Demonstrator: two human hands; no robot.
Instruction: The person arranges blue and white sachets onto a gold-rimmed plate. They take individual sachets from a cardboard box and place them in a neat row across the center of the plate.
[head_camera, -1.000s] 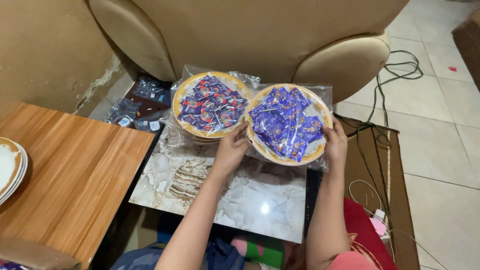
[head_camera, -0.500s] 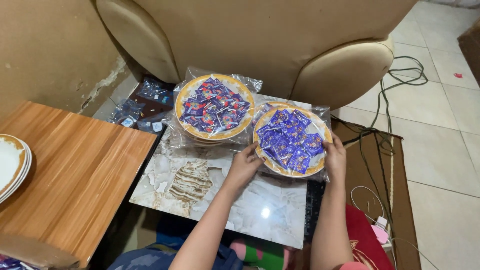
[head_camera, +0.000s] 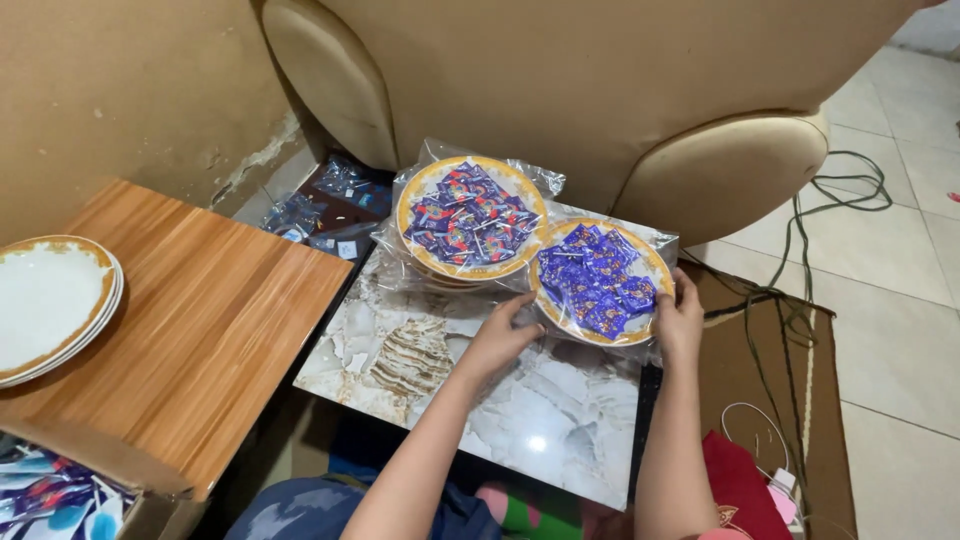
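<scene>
The left hand (head_camera: 497, 340) has its fingertips tucked under the rim of the clear-wrapped, gold-rimmed plate of purple sweets (head_camera: 600, 281), so they cannot be seen. The right hand (head_camera: 681, 315) hides that plate's near right edge beneath its palm. Far left of the left hand, the stack of white gold-rimmed plates (head_camera: 50, 305) runs off the frame. Below them, the open cardboard box of coloured packets (head_camera: 70, 495) is cropped at the bottom corner. Both forearms leave the lower edge.

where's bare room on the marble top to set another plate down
The near-left marble top is bare, bordered by the wooden table and left hand. The far edge is crowded by two wrapped plates; right hand holds one.
</scene>
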